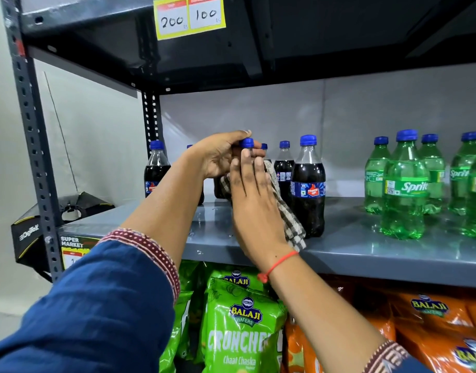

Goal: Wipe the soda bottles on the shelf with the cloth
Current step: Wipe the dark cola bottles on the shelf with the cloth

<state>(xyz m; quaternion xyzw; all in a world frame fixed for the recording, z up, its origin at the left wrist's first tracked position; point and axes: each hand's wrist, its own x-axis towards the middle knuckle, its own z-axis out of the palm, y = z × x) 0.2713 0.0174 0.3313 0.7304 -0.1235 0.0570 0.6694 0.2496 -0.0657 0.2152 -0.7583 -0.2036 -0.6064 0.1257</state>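
Observation:
Several dark cola bottles with blue caps stand on the grey metal shelf (352, 246). My left hand (220, 154) grips one of them near its neck; only its blue cap (247, 142) shows clearly. My right hand (254, 200) presses a brown-and-white checked cloth (290, 219) flat against that bottle's body, which the hands hide. Another cola bottle (309, 189) stands just right of the cloth, and one more (155, 170) at the far left. Green Sprite bottles (405, 189) are grouped at the right of the shelf.
The upright shelf post (29, 125) rises at left, and a dark upper shelf with yellow price tags (189, 17) hangs overhead. Green snack bags (239, 327) and orange snack bags (430, 324) fill the shelf below. A black box (29, 238) sits beyond the post.

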